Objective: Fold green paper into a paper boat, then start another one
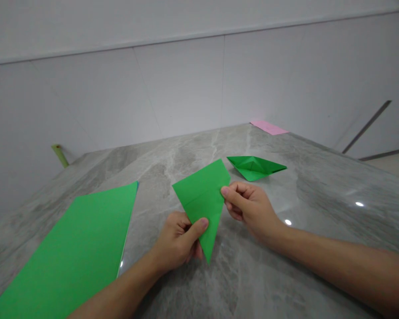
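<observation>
A folded piece of green paper (204, 195) is held up above the table between both hands, its sharp point toward me and a crease line across its face. My left hand (181, 237) pinches its lower left edge, the thumb lying flat on the front. At the right edge, the thumb and curled fingers of my right hand (244, 201) grip the same paper. Just beyond my right hand sits a folded green paper boat (256, 167), resting upright on the table. The fingers behind the paper are partly hidden.
A stack of large green paper sheets (83, 243) lies at the left of the grey marble-patterned table (259, 279). Pink paper (268, 127) rests at the far edge by the white wall (186, 88). A yellow-green strip (60, 155) stands out at the far left.
</observation>
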Tool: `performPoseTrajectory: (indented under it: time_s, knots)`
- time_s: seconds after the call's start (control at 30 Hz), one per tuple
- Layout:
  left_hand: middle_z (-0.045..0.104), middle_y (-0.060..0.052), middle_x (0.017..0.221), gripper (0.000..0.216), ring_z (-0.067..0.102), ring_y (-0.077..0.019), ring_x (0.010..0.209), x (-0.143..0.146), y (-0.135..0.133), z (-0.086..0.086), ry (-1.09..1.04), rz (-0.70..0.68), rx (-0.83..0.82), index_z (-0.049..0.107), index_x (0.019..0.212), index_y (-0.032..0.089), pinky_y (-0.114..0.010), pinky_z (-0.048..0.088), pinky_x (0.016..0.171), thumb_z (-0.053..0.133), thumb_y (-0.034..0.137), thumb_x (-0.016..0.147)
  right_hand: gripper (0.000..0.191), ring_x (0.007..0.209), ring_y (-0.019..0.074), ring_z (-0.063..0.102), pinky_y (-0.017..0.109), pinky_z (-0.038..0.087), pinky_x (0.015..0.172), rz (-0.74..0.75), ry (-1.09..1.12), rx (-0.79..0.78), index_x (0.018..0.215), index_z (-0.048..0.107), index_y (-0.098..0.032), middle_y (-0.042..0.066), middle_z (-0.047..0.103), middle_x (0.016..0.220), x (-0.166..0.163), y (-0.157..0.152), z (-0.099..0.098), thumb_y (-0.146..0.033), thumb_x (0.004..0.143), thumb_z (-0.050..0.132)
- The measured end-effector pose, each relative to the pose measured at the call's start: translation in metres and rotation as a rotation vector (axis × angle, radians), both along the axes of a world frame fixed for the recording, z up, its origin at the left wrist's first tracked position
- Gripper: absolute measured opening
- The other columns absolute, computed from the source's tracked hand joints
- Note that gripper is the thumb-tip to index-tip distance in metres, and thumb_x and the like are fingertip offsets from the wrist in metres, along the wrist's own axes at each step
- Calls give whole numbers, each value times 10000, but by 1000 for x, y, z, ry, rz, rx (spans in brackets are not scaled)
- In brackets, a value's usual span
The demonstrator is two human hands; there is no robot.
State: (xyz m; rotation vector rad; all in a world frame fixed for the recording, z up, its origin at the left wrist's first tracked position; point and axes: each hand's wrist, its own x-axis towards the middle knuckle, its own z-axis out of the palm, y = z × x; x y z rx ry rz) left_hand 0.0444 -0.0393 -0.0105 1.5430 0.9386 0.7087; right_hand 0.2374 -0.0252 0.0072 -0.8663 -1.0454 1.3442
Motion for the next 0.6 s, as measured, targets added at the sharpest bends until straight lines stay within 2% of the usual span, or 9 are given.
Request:
performPoseTrajectory:
  time_s: [0.2,0.37,0.5,0.6]
  knots:
    - [514,-15,344,639,363,-58,253,2,0,1,-24,89,85,587,462,155,-162,222,261,532,635,881,461,399,49,307,208,201,380,95,-153,16,578,515,-184,-73,426,465,-5,-8,-3,-545,748,745]
    - [494,-7,333,623,346,-58,248,3,-4,3,-20,158,107,559,457,160,-163,213,260,526,605,891,474,402,60,311,222,190,376,212,-247,37,585,499,-198,-60,459,469,-9,-11,-5,-581,769,709]
    - [502,-6,370,606,387,-69,289,1,-3,-1,-13,150,176,551,486,158,-168,247,292,509,596,904,514,413,57,256,229,152,392,294,-255,22,575,455,-206,-87,377,450,-9,-11,-7,-615,745,717]
    - [445,29,409,544,346,-68,348,-1,-2,-6,-75,136,220,550,551,164,-174,253,327,574,617,850,529,438,55,225,230,144,415,367,-225,18,571,444,-204,-100,328,463,-9,-10,-6,-620,716,737]
